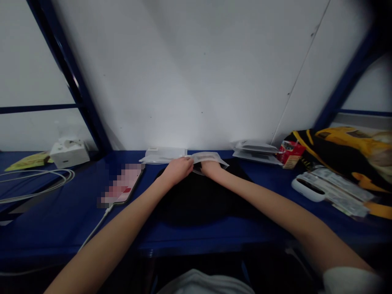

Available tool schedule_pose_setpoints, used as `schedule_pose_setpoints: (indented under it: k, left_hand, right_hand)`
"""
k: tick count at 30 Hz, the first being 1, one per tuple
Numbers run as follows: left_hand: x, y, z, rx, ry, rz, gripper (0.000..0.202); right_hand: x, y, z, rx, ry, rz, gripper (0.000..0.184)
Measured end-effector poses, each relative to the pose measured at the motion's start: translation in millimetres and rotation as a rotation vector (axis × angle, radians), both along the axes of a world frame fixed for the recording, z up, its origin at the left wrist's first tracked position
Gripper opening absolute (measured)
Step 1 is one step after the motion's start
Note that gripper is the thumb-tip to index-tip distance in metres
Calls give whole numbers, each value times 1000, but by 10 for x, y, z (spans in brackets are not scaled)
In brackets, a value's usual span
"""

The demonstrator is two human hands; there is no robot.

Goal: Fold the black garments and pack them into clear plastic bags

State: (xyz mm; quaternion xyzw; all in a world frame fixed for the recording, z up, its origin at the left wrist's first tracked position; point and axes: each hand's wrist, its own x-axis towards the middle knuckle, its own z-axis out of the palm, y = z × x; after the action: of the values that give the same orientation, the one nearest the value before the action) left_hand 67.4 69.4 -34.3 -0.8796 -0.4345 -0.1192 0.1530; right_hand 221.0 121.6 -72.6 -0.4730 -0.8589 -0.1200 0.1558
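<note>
A flat translucent plastic packet [208, 157] with a printed label spans the space between my hands, at the far edge of a black cloth [199, 202]. My left hand [179, 170] pinches the packet's left end. My right hand [211, 169] grips its right part, with the fingers partly hidden beneath it. Both hands rest just above the cloth. Close behind my left hand lies a pile of similar white packets [163, 155].
The blue table [61, 228] backs onto a white wall. On the left are a pixelated phone [122, 185] with its white cable, a coiled cable [36, 179] and a white box [70, 153]. On the right are more packets [255, 151], a red box [290, 153] and a yellow-black bag [337, 159].
</note>
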Motion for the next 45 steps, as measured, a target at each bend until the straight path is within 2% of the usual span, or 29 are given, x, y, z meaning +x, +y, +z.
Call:
schedule_pose_setpoints:
  k: [6,10,15,19,21,26,29,32,36,41,45]
  left_hand:
    - [-14,31,-26,2,31,-2,20]
    - [-34,8,-7,17,70,-17,23]
    - [-120,-15,38,31,82,-62,28]
    - [-137,-3,38,8,109,-94,17]
    - [-126,-4,33,8,73,-96,15]
    - [-114,-31,28,68,-18,-76,19]
    - [-103,-44,9,135,-52,-90,23]
    - [-70,-58,-20,178,-68,-120,24]
    - [-9,-85,-30,179,-58,-142,22]
    - [27,-95,40,155,-58,-79,17]
    - [-93,-36,128,174,-127,35,15]
  right_hand:
    - [160,-14,11,-28,62,117,41]
    - [231,-17,96,-43,104,107,41]
    - [355,-176,154,-101,82,194,48]
    - [496,-338,176,1,30,145,57]
    - [540,-395,207,79,34,145,52]
    - [515,-499,308,171,194,185,16]
    - [452,-562,324,235,259,253,17]
    - [388,-596,302,288,232,307,21]
    - [320,-592,260,314,191,292,20]
    - [359,-537,266,371,130,272,19]
    - [570,-425,336,409,89,221,20]
